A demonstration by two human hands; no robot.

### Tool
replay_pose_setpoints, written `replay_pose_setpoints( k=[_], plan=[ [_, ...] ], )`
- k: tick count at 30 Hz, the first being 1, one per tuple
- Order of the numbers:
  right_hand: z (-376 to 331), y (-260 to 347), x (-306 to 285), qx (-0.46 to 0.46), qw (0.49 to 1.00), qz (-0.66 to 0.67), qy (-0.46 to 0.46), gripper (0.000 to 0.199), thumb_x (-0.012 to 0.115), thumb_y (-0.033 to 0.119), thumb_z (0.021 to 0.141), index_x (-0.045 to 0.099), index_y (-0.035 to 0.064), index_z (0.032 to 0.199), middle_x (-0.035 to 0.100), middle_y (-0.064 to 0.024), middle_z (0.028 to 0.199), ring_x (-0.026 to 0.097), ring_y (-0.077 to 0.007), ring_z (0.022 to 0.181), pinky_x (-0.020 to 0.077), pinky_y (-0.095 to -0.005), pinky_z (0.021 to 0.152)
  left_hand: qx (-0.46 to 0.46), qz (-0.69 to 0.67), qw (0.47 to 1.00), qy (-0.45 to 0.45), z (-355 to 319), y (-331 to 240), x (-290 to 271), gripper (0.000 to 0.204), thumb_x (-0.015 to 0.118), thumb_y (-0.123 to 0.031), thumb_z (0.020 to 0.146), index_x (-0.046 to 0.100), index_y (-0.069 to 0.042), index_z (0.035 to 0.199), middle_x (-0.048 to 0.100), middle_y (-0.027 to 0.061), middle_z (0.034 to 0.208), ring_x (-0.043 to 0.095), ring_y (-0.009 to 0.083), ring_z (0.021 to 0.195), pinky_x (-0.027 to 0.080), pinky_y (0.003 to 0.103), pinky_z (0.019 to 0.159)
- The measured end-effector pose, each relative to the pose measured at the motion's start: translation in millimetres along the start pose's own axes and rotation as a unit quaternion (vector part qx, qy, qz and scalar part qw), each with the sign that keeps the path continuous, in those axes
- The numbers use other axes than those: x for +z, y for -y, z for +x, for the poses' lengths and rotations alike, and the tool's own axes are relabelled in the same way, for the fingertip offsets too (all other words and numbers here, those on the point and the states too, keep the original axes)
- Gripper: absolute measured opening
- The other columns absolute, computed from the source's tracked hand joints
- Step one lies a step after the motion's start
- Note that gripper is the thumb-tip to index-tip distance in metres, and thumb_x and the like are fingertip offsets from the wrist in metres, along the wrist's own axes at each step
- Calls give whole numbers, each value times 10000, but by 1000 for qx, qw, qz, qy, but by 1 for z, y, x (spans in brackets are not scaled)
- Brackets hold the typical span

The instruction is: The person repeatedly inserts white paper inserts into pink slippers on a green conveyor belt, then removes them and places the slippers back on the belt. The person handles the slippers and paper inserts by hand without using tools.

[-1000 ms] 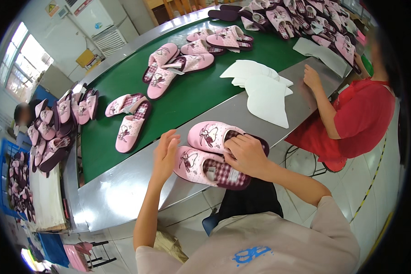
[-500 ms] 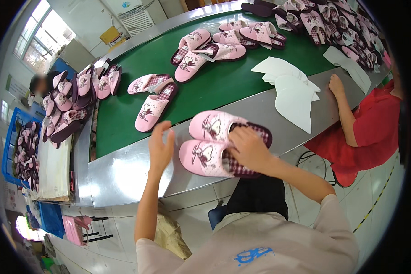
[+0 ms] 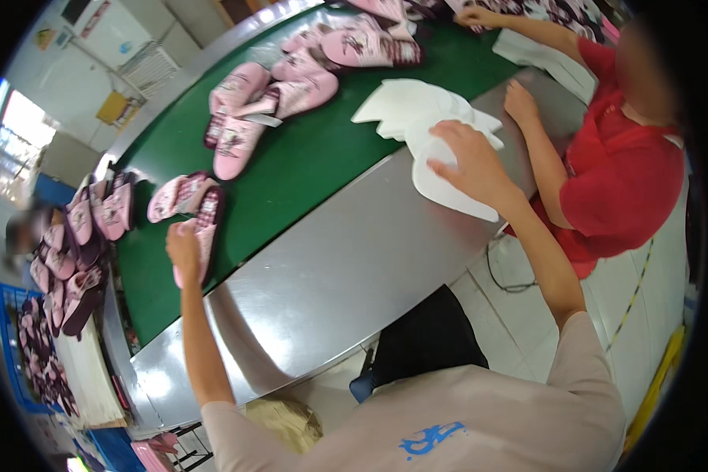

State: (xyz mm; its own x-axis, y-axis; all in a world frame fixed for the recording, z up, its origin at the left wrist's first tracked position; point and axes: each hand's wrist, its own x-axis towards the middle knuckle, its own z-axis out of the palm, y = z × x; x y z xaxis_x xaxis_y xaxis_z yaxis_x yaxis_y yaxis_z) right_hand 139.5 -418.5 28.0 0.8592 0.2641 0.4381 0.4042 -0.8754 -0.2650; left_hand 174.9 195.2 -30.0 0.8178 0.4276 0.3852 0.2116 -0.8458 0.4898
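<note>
Fingers of the left hand are curling loosely over a pink fabric slipper with a plaid lining, which is lying on the green conveyor belt close to its near edge; whether they are actually gripping it I cannot tell. The slipper's long axis is running away from the person, along the forearm; which end is the toe I cannot tell. The right hand is resting, fingers spread, palm down, on a stack of white flat cut sheets sitting on the grey metal table and partly overlapping the belt. A yellow square sign is hanging on the far wall at upper left, beside a white ribbed panel.
</note>
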Motion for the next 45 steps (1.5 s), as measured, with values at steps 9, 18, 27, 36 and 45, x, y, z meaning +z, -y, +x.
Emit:
replay_pose_setpoints(
  k=[9, 18, 27, 36, 45],
  plan=[
    [-52, 5, -20, 16, 989, -29, 145, 862, 857, 454, 820, 536, 131, 1551, 465, -196, 1617, 478, -376, 1468, 442, -483, 1177, 105, -292, 943, 122, -69, -100, -89, 250, 451, 45, 942, 700, 51, 960, 690, 16, 848, 605, 80, 788, 492, 250, 723],
    [-38, -19, -35, -27, 973, -41, 225, 855, 866, 529, 793, 583, 222, 1539, 494, -221, 1608, 533, -399, 1423, 481, -479, 1143, 473, -192, 823, 250, -228, -232, -63, 282, 711, 18, 695, 748, -106, 946, 710, 33, 886, 668, 252, 854, 504, 391, 793],
    [-44, -32, -40, -72, 967, -43, 242, 865, 882, 428, 789, 556, 231, 1565, 482, -245, 1616, 521, -415, 1424, 443, -449, 1174, 384, -167, 881, 221, -254, -215, -79, 445, 683, -154, 829, 692, -40, 1259, 687, 138, 1281, 611, 326, 1255, 358, 507, 1170],
    [-8, -29, -66, -44, 938, 7, 344, 733, 863, 414, 822, 646, 180, 1482, 567, -214, 1558, 673, -413, 1209, 519, -445, 1077, 302, -205, 927, 84, -263, -219, -42, 169, 600, -127, 810, 717, -47, 903, 705, 103, 863, 658, 306, 890, 446, 434, 974],
    [-36, -23, -38, -81, 967, -56, 236, 665, 818, 450, 885, 674, 108, 1436, 622, -184, 1512, 736, -362, 1072, 585, -396, 942, 312, -205, 925, 68, -266, -224, -30, 183, 666, -181, 832, 723, -62, 959, 704, 70, 909, 640, 295, 935, 425, 437, 975]
  ],
)
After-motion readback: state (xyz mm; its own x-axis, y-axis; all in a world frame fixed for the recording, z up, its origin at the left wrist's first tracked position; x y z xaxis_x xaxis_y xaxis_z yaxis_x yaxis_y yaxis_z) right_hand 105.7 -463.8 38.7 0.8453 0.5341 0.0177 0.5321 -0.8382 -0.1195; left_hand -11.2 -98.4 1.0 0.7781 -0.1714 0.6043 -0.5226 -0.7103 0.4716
